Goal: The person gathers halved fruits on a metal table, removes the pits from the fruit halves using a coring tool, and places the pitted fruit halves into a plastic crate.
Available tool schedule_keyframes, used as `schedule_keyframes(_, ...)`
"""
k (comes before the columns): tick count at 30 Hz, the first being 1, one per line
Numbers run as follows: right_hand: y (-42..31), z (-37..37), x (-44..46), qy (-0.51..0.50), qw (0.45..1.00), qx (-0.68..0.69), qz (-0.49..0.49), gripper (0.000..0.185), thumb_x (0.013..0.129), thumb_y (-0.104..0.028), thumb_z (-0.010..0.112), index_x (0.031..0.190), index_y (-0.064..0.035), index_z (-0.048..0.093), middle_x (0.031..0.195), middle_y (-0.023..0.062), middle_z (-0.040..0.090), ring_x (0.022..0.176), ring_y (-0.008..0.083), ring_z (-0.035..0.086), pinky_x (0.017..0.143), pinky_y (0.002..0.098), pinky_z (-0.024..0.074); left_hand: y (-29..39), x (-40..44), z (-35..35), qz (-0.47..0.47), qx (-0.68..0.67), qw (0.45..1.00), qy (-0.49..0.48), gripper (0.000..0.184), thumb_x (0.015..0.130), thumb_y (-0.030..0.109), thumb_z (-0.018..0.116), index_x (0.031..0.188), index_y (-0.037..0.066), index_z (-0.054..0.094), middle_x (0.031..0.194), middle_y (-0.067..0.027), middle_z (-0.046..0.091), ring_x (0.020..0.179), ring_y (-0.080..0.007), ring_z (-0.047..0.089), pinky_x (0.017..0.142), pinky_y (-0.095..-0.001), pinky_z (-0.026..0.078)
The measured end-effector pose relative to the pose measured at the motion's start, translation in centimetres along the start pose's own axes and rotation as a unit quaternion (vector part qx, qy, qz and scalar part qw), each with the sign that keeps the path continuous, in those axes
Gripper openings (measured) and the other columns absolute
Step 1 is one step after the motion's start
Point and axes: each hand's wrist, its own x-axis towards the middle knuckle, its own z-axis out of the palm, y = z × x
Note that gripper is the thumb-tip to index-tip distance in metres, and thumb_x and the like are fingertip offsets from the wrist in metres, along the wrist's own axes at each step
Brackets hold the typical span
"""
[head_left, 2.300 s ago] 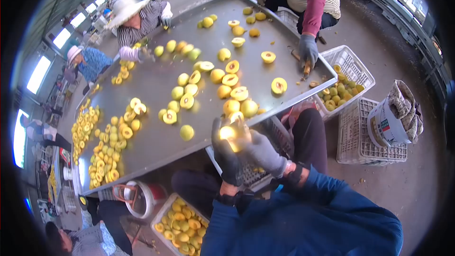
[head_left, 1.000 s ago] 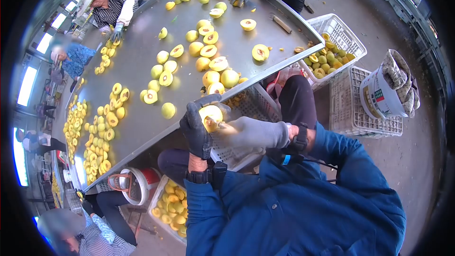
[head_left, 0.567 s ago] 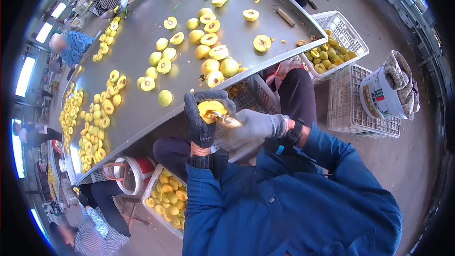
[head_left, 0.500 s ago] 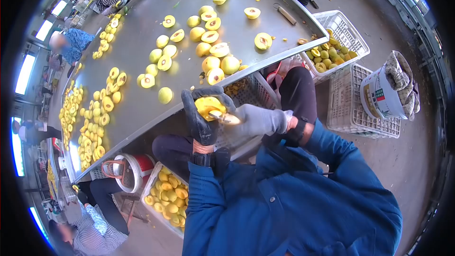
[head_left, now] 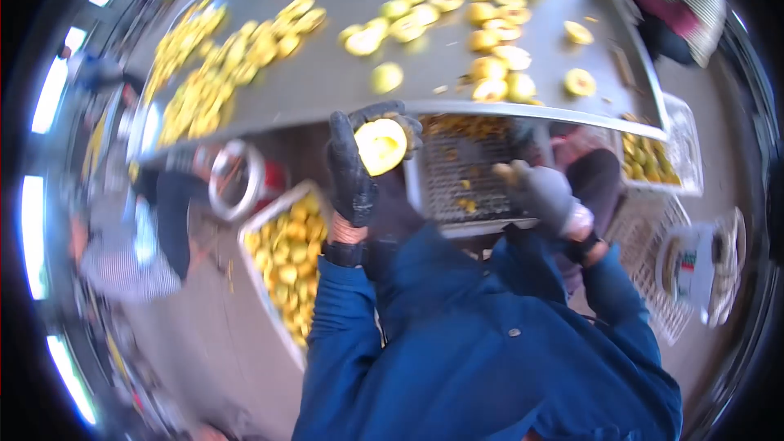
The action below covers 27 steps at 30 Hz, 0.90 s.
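My left hand (head_left: 359, 165), in a dark glove, holds a yellow fruit half (head_left: 381, 146) with its cut, hollowed face up, just off the near edge of the metal table (head_left: 327, 106). My right hand (head_left: 543, 196), in a grey glove, is apart from it to the right, above a dark-floored crate (head_left: 445, 171) with scraps inside. Its fingers are curled round something blurred that pokes out to the left; I cannot make out what it is. Whole and halved fruits (head_left: 490, 41) lie on the table.
A crate of yellow fruit halves (head_left: 286, 265) stands at lower left beside a white and red bucket (head_left: 237, 180). Another fruit crate (head_left: 649, 159) is at right, near a stacked crate and a bucket with cloth (head_left: 690, 265). Co-workers sit at left and upper right.
The view has swung, shifting the table up and right. My right hand has moved away from the fruit in my left hand, and the fruit's hollowed face now shows.
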Motion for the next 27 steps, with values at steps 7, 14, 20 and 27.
schedule_keyframes(7,4.1,4.8,-3.0,-0.152,0.987,0.059,-0.008,0.024,0.087,-0.027,0.065,0.096,-0.0059,0.057,0.075,0.0218,0.064,0.072,0.0437,0.063,0.062,0.0517,0.0479,4.0,-20.4,-21.5,-0.08,0.126,0.911,0.384,0.056,0.105,0.045,0.033,0.117,-0.001,0.062,0.095,-0.0102,0.069,0.077,-0.0192,0.067,0.071,-0.0304,0.057)
schedule_keyframes(14,2.8,6.7,-2.2,-0.215,0.975,0.047,-0.038,0.031,0.086,-0.027,0.064,0.107,-0.0046,0.059,0.082,0.024,0.065,0.076,0.0444,0.063,0.066,0.0514,0.049,-6.1,-40.7,-23.3,-0.168,0.232,0.72,0.632,0.047,0.101,0.042,0.042,0.121,0.004,0.061,0.087,-0.0084,0.068,0.065,-0.0159,0.063,0.06,-0.0294,0.053)
schedule_keyframes(20,0.8,5.9,0.1,-0.301,0.953,0.031,-0.018,0.035,0.086,-0.027,0.063,0.114,-0.0056,0.06,0.085,0.0235,0.066,0.08,0.0435,0.064,0.068,0.0495,0.0504,-9.6,-45.8,-26.6,-0.133,0.255,0.654,0.699,0.043,0.101,0.032,0.051,0.128,-0.002,0.055,0.12,-0.0082,0.062,0.108,-0.0196,0.059,0.093,-0.0335,0.048)
schedule_keyframes(27,0.0,7.2,-0.2,-0.295,0.948,-0.023,-0.12,0.033,0.085,-0.024,0.065,0.114,-0.0084,0.061,0.087,0.0203,0.064,0.075,0.0413,0.064,0.065,0.0485,0.0506,-10.5,-45.9,-28.9,-0.282,0.687,0.549,0.383,0.053,0.086,0.029,0.065,0.131,0.004,0.053,0.134,-0.0212,0.053,0.126,-0.0384,0.047,0.106,-0.0462,0.038)
